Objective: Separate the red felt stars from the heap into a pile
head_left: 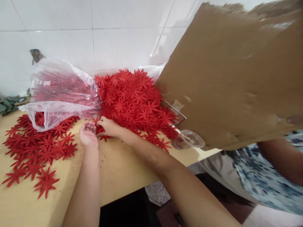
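My left hand [89, 133] is turned palm up above the tabletop, its fingers loosely curled and nothing visible in the palm. Right against it, my right hand [108, 126] has its thumb and fingers pinched on a red artificial flower [100, 130], partly hidden behind the fingers. Just beyond rises a large heap of red star-shaped artificial flowers [130, 97]. To the left, more loose red flowers [44, 151] are spread over the yellow table [120, 164].
A clear plastic bag [63, 85] of red pieces leans near the tiled wall [106, 41]. A big cardboard sheet [236, 75] stands at right, with a clear plastic cup [189, 139] and bent metal wire [175, 110] beside it. Another person in a patterned garment [267, 176] is behind the cardboard.
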Motion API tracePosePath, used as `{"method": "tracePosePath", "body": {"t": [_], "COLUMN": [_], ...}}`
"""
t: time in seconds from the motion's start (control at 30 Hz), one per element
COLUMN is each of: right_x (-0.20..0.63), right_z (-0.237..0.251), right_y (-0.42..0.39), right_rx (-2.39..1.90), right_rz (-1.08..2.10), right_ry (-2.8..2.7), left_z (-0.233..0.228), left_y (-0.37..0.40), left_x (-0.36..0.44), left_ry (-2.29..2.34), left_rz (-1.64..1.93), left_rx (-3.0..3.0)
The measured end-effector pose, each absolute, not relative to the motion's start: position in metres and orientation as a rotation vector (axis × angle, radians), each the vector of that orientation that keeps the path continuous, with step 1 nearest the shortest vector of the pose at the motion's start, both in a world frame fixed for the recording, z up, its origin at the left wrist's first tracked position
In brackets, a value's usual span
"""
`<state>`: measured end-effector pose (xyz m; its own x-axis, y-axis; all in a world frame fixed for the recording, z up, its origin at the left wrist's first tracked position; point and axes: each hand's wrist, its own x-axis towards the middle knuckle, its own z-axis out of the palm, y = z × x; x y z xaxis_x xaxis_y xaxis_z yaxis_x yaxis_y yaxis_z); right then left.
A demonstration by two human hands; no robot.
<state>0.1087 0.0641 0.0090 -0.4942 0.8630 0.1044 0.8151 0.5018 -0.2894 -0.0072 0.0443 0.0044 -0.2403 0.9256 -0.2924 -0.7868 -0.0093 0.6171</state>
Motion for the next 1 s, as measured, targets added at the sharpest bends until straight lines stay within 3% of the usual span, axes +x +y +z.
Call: {"method": "tracePosePath", "body": {"t": [0.2,0.47,0.57,0.8,1.0], "right_x": [0.137,0.219,0.248,0.278,0.285], "right_z": [0.015,0.088,0.095,0.031,0.029], "right_y": [0.069,0.104,0.119,0.132,0.128], "right_rx": [-1.416,-1.639,-1.831,-2.341,-2.301], "right_rz": [0.120,-0.431,-0.530,0.050,0.101], "right_ry": [-2.503,-1.846,-1.663,-1.680,-1.742], "left_z": [0.006,0.004,0.004,0.005,0.005], "left_y": [0.042,0.042,0.041,0.038,0.036], "left_x": [-0.009,-0.003,-0.001,0.000,0.003], "left_ry": [0.785,0.752,0.737,0.694,0.674], "left_rz": [1.624,1.511,1.499,1.443,1.409], "left_rx": [0.172,0.203,0.183,0.186,0.209]}}
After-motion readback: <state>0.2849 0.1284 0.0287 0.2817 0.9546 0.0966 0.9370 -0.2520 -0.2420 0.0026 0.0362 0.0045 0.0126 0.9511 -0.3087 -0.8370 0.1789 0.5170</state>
